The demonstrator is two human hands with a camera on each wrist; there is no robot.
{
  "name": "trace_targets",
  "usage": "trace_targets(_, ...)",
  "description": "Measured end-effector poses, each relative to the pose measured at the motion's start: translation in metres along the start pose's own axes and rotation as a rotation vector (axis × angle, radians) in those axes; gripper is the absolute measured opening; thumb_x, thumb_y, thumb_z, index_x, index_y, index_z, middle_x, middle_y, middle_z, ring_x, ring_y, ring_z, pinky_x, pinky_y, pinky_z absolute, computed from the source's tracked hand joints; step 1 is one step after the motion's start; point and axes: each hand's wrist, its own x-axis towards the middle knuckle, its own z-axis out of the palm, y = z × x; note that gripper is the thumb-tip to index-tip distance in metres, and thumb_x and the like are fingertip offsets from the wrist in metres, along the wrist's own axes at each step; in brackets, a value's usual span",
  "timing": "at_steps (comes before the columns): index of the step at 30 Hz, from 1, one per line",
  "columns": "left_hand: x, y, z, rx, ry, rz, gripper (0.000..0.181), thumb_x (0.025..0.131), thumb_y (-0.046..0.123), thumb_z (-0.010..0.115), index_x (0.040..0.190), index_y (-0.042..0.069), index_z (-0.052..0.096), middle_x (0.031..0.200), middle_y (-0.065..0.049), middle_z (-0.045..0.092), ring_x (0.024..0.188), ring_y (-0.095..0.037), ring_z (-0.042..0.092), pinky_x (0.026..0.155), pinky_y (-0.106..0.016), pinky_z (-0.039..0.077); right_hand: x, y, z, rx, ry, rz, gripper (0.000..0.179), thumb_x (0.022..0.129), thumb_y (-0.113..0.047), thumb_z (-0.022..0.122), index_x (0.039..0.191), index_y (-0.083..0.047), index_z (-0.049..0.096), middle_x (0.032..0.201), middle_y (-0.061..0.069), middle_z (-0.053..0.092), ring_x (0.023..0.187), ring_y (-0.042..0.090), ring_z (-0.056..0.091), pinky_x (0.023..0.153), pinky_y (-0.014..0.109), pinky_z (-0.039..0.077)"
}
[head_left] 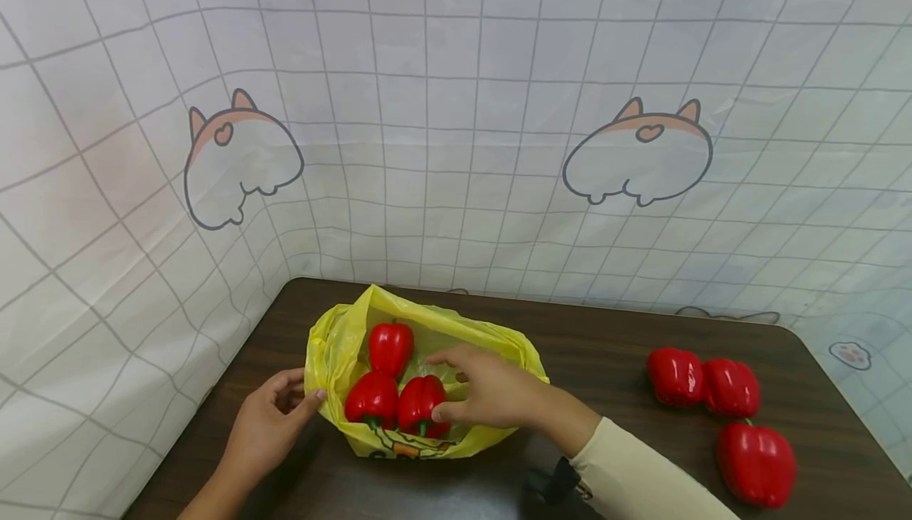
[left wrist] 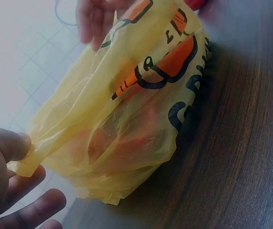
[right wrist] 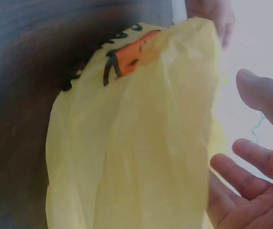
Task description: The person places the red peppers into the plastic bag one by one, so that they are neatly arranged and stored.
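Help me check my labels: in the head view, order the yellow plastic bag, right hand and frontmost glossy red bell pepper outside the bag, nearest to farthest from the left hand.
1. Yellow plastic bag, pinched by the left hand
2. Right hand, at the bag's opening
3. Glossy red bell pepper, right side

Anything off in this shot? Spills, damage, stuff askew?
Nothing stands out. The yellow bag is crumpled where the left hand pinches its edge, normal for thin plastic, with no visible tear. Three red peppers inside and three on the table look intact; no spill visible.
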Motion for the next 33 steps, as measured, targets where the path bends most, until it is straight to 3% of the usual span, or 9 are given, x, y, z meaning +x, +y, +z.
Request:
trace_targets(5,0.001,0.000,-0.001,0.015,0.005,0.010,0.052,0.094,0.040,0.076,0.130,0.004,0.065,0.105,-0.006,0.074,0.087,-0.016,0.068,0.071,-0.027,0.054,-0.017,0.003,-0.018,0.048,0.026,-0.029,0.065,0.090,-0.030,0.082,0.146,-0.014,0.055,0.144,0.001,0.057,0.117,0.022,0.064,0.096,0.034,0.052)
trace_targets(14,0.000,-0.001,-0.003,0.022,0.000,0.004,0.053,0.095,0.040,0.076,0.132,0.003,0.064,0.105,-0.006,0.073,0.088,-0.017,0.067,0.070,-0.027,0.054,-0.046,0.021,-0.042,-0.005,0.128,-0.055,0.067,0.088,-0.031,0.084,0.145,-0.011,0.056,0.139,0.006,0.059,0.111,0.024,0.068,0.090,0.039,0.056)
trace_targets(23,-0.001,0.000,-0.003,0.018,-0.001,-0.002,0.054,0.095,0.041,0.076,0.131,0.003,0.064,0.106,-0.006,0.073,0.089,-0.017,0.068,0.071,-0.028,0.053,-0.081,0.042,-0.064,-0.093,0.227,0.019,0.065,0.088,-0.035,0.084,0.143,-0.014,0.058,0.140,-0.002,0.059,0.112,0.019,0.066,0.093,0.042,0.055)
trace_targets(33,0.000,-0.002,-0.002,0.025,0.001,0.003,0.054,0.095,0.043,0.075,0.131,0.005,0.064,0.106,-0.005,0.073,0.090,-0.018,0.068,0.072,-0.028,0.054,-0.126,0.075,-0.090,-0.193,0.288,0.142,0.067,0.085,-0.038,0.086,0.142,-0.019,0.058,0.139,0.001,0.061,0.112,0.029,0.065,0.086,0.048,0.057)
